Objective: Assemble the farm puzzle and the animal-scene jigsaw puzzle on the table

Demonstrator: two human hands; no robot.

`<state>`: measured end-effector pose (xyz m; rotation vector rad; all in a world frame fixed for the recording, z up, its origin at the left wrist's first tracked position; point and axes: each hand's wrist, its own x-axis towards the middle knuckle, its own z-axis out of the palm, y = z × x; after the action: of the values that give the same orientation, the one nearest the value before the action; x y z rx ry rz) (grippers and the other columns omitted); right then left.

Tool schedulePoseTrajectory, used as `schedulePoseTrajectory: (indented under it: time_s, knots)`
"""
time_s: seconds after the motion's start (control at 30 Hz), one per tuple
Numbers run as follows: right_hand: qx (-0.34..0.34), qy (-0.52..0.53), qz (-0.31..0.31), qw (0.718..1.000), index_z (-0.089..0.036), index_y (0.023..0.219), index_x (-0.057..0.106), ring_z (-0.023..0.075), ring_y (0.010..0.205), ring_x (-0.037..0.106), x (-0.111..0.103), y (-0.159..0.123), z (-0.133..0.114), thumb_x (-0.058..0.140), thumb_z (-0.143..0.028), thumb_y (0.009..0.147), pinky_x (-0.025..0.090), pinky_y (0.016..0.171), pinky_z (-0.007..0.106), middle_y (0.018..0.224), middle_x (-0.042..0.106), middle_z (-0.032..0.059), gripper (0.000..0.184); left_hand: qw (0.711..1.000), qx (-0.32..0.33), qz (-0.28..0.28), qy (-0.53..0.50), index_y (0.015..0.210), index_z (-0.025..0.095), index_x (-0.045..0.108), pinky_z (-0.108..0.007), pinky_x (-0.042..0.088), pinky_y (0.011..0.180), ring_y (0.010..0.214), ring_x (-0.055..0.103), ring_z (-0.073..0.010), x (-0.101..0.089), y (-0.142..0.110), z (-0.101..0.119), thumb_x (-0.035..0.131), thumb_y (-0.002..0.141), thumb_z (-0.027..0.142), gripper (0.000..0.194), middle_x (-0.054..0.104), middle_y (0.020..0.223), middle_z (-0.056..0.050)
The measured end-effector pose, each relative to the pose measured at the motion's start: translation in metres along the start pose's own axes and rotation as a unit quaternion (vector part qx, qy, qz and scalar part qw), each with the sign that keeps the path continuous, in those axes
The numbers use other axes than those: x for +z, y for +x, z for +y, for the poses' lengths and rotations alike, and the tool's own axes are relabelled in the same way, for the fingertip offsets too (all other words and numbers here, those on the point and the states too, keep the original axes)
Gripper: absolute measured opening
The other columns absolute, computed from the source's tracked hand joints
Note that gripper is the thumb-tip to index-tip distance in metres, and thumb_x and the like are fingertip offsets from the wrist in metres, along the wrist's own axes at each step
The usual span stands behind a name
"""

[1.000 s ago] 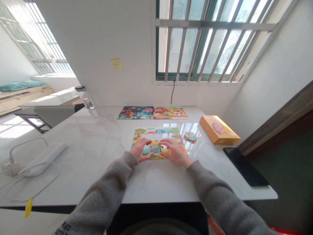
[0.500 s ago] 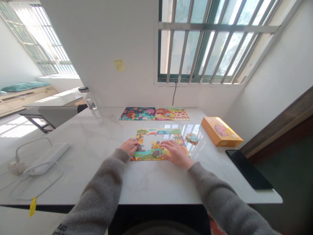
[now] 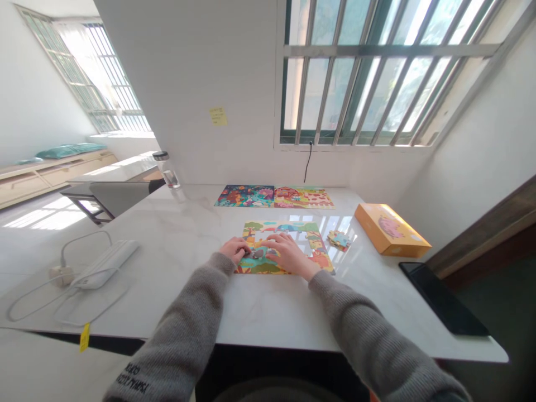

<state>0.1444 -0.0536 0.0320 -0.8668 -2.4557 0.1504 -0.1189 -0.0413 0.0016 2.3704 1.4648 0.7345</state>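
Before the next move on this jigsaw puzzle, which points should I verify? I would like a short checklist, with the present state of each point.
1. Loose puzzle pieces lie close to the right of the jigsaw puzzle: ok.
2. The puzzle has no gaps: not ok, a gap shows bare table.
3. Pieces under the left hand sit flush: cannot tell, the hand hides them.
4. The right hand holds a piece: cannot tell.
5. The glass bottle stands away from both hands: ok.

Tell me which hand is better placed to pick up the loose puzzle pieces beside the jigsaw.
Probably the right hand: it rests on the jigsaw puzzle on the side nearest the loose pieces, while the left hand sits farther away.
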Motion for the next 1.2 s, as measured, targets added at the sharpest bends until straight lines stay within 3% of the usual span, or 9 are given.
schedulePoseTrajectory:
  time_s: [0.2,0.47,0.73,0.9,1.0,1.2]
  knots:
    - [0.038,-0.026,-0.028,0.999,-0.029,0.119,0.07,0.0249,0.113,0.052,0.009,0.0,0.003,0.066,-0.031,0.094,0.039,0.099,0.041,0.122,0.062,0.0089,0.026,1.0,0.019,0.009,0.009,0.082,0.02,0.077,-0.035,0.052,0.089,0.093,0.061,-0.022,0.006,0.001,-0.004,0.049,0.075,0.007,0.031,0.071,0.09,-0.005]
    - [0.062,-0.032,-0.049,0.996,-0.028,0.122,0.068,0.0231,0.113,0.05,0.016,-0.001,0.003,0.059,-0.029,0.098,0.037,0.099,0.039,0.122,0.061,0.0086,0.026,0.998,0.053,0.038,0.017,0.089,0.021,0.078,-0.037,0.051,0.091,0.094,0.061,-0.022,0.02,0.001,-0.009,0.051,0.077,0.007,0.033,0.072,0.095,-0.005]
    - [0.053,-0.033,-0.062,0.996,-0.024,0.124,0.066,0.0241,0.119,0.047,0.014,-0.005,-0.001,0.05,-0.02,0.1,0.037,0.1,0.04,0.132,0.058,0.0099,0.029,0.997,0.062,0.047,0.012,0.087,0.021,0.078,-0.038,0.051,0.09,0.092,0.061,-0.0223,0.02,0.0,-0.007,0.051,0.079,0.009,0.031,0.073,0.096,-0.005]
    - [0.037,-0.01,-0.056,0.998,-0.02,0.115,0.068,0.0216,0.111,0.051,0.011,-0.017,0.005,0.046,-0.002,0.093,0.039,0.099,0.036,0.119,0.067,0.0071,0.035,0.996,0.075,0.047,0.016,0.092,0.02,0.076,-0.039,0.049,0.094,0.096,0.061,-0.0225,0.02,-0.002,-0.004,0.05,0.08,0.01,0.03,0.073,0.102,-0.005]
    - [0.019,-0.014,-0.069,0.997,-0.02,0.121,0.065,0.0218,0.113,0.051,0.005,-0.023,0.002,0.047,-0.001,0.093,0.04,0.1,0.036,0.122,0.066,0.0078,0.038,0.995,0.069,0.056,0.036,0.101,0.022,0.074,-0.041,0.048,0.096,0.1,0.06,-0.0235,0.022,-0.003,-0.002,0.053,0.082,0.014,0.029,0.072,0.11,-0.005]
    - [0.01,-0.045,-0.09,0.995,-0.02,0.126,0.061,0.0228,0.117,0.049,-0.001,-0.025,-0.007,0.046,-0.003,0.095,0.039,0.102,0.038,0.126,0.064,0.0084,0.039,0.996,0.059,0.044,0.054,0.099,0.024,0.075,-0.043,0.047,0.098,0.102,0.06,-0.024,0.023,-0.004,-0.002,0.054,0.085,0.02,0.025,0.072,0.115,-0.003]
